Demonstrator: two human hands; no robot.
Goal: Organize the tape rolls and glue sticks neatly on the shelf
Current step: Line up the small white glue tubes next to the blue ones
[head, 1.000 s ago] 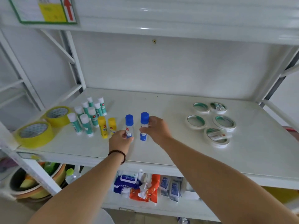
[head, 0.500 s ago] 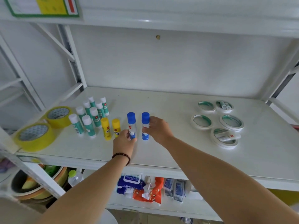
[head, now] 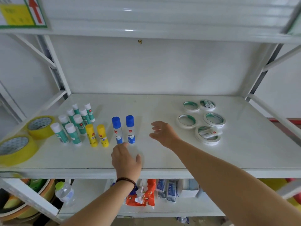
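Both hands have let go of the two blue-capped glue sticks [head: 123,129], which now stand upright side by side at the shelf's [head: 162,160] centre-left. The left hand [head: 126,158] hovers open and empty at their 6 o'clock; the right hand [head: 163,133], fingers spread, drifts toward 3 o'clock, where white tape rolls [head: 202,120] lie scattered, likely next. Yellow tape rolls [head: 29,136] sit at 9 o'clock.

Place: a storeroom or stockroom.
Landmark: white metal shelf [head: 162,157] with open braced frame.
On it: glue sticks [head: 76,121] at left, tape rolls [head: 202,121] at right.
Above it: a label sign [head: 21,12] with red arrow.
Below it: packaged goods [head: 146,193] and stacked basins [head: 29,207].
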